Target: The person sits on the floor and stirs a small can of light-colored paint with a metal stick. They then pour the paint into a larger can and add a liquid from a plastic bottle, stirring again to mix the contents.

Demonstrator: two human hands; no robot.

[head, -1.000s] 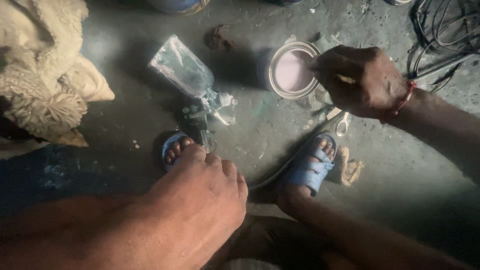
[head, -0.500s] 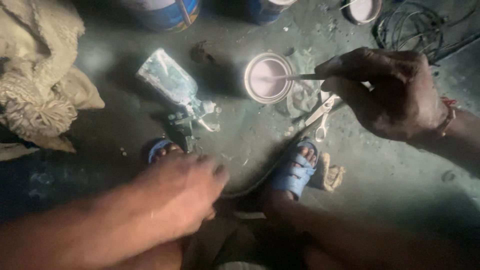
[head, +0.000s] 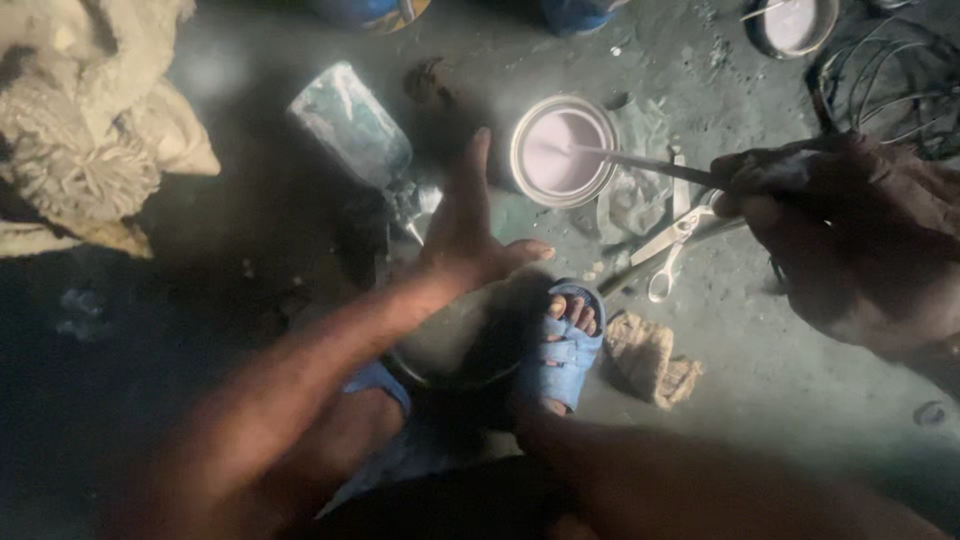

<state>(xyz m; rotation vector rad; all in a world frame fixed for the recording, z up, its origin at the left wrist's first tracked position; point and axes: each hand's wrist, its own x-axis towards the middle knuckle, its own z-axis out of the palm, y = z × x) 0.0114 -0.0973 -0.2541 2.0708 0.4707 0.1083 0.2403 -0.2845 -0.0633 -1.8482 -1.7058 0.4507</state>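
Stick (head: 650, 165): long axis near level, slightly tilted; tip dips into pale paint, handle end runs right into right hand (head: 850, 230), whose grip is clenched on it. Paint can (head: 563, 150): open, upright on floor (head: 780, 370), just left of that hand. Left hand (head: 470, 235): fingers spread, grasping nothing, beside can. Scissors (head: 675, 240) and rag (head: 652, 358) nearby; bare floor lower right.

arms: bare, no sleeves | feet: blue strapped sandals (head: 562, 352), toes showing | hands: ungloved
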